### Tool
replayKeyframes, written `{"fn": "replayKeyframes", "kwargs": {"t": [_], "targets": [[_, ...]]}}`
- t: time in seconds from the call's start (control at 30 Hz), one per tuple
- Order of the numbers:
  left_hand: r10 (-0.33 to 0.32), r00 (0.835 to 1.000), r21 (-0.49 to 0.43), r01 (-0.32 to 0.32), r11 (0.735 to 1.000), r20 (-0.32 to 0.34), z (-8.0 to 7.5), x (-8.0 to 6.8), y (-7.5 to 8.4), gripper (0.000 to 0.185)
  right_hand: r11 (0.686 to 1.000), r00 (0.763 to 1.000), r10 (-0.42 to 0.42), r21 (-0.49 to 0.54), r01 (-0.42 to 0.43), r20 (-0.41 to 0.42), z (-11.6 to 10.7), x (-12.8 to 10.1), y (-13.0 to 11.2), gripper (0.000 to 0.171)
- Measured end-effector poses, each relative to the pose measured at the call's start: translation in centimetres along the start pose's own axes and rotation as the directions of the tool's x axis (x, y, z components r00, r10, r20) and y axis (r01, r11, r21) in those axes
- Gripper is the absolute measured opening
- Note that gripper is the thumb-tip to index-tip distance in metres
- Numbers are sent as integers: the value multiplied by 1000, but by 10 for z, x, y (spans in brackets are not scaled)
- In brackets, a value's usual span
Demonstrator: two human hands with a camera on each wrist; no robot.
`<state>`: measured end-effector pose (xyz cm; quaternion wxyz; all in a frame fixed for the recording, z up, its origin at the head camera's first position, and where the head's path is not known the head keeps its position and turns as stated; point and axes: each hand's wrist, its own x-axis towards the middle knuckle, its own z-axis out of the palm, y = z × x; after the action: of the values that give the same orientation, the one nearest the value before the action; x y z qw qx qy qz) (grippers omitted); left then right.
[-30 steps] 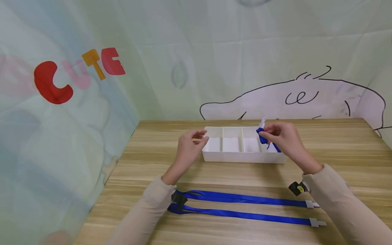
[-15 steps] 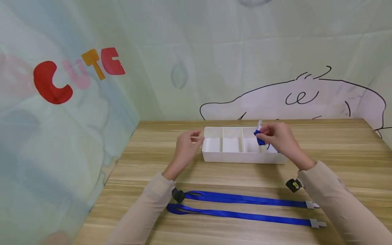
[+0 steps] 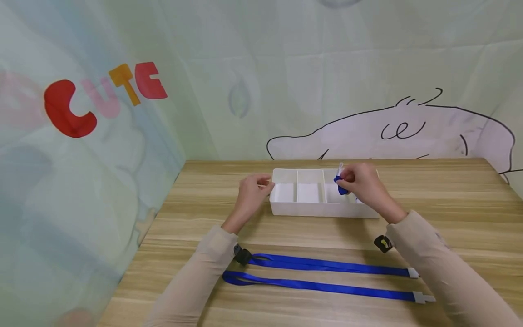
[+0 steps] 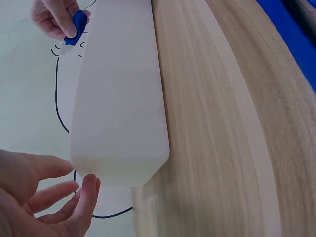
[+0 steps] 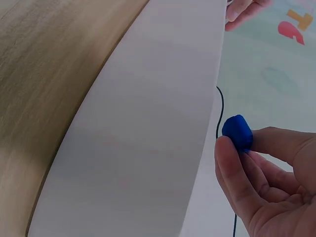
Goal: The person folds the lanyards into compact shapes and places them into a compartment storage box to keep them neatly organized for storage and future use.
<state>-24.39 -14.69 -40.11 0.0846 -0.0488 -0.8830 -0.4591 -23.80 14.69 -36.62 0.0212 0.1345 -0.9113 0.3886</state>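
Observation:
My right hand [image 3: 361, 181] pinches a rolled-up blue lanyard [image 3: 341, 186] between thumb and fingers, its pale clip end pointing up. It hangs over the third compartment from the left of a white divided box [image 3: 323, 210]. In the right wrist view the blue roll [image 5: 237, 132] sits between thumb and fingertip. My left hand [image 3: 254, 193] is at the box's left end, its fingers loosely bent. The left wrist view shows its fingertips [image 4: 91, 181] at the box's corner, seemingly touching it. A bit of blue shows in the rightmost compartment, mostly hidden by my right hand.
Two flat blue lanyards [image 3: 327, 265] lie side by side on the wooden table [image 3: 196, 213], in front of the box, their white clips [image 3: 421, 297] to the right. A printed cloth backdrop [image 3: 253, 91] stands behind the table and on the left.
My right hand has moved left with the rolled lanyard, from near the rightmost compartment to over the third. My left hand has shifted only slightly, staying at the box's left end.

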Motion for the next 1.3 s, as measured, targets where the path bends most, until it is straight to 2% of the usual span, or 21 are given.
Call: {"fn": "replayKeyframes", "kwargs": {"t": [0.27, 0.53, 0.63, 0.7, 0.83, 0.93, 1.07, 1.17, 1.3], "targets": [[-38, 999, -88, 41, 995, 32, 1, 5, -5, 23, 999, 999, -14, -28, 15, 41, 7, 8, 7, 10], [-50, 997, -63, 53, 997, 55, 0, 5, -7, 23, 1000, 994, -1, -15, 3, 106, 15, 13, 11, 8], [-60, 996, -59, 64, 996, 66, 0, 6, -6, 24, 998, 994, 24, -61, -18, 109, 18, 14, 10, 8], [-66, 995, -69, 71, 995, 73, -1, 6, -6, 24, 994, 996, 12, -108, -2, 93, 21, 15, 10, 8], [-77, 993, -92, 85, 992, 85, -1, 6, -5, 25, 976, 996, -71, -203, 80, 50, 29, 18, 13, 9], [-79, 993, -95, 87, 992, 89, -2, 6, -6, 25, 955, 992, -118, -269, 127, 50, 35, 20, 16, 14], [-71, 993, -88, 79, 993, 90, -1, 6, -5, 25, 953, 994, -29, -296, 59, 104, 40, 21, 14, 18], [-62, 994, -82, 69, 994, 87, -1, 6, -5, 25, 956, 988, 63, -294, -18, 144, 42, 22, 11, 13], [-57, 995, -68, 63, 996, 83, -2, 6, -5, 25, 937, 984, 79, -349, -18, 161, 45, 23, 9, 2]]}}
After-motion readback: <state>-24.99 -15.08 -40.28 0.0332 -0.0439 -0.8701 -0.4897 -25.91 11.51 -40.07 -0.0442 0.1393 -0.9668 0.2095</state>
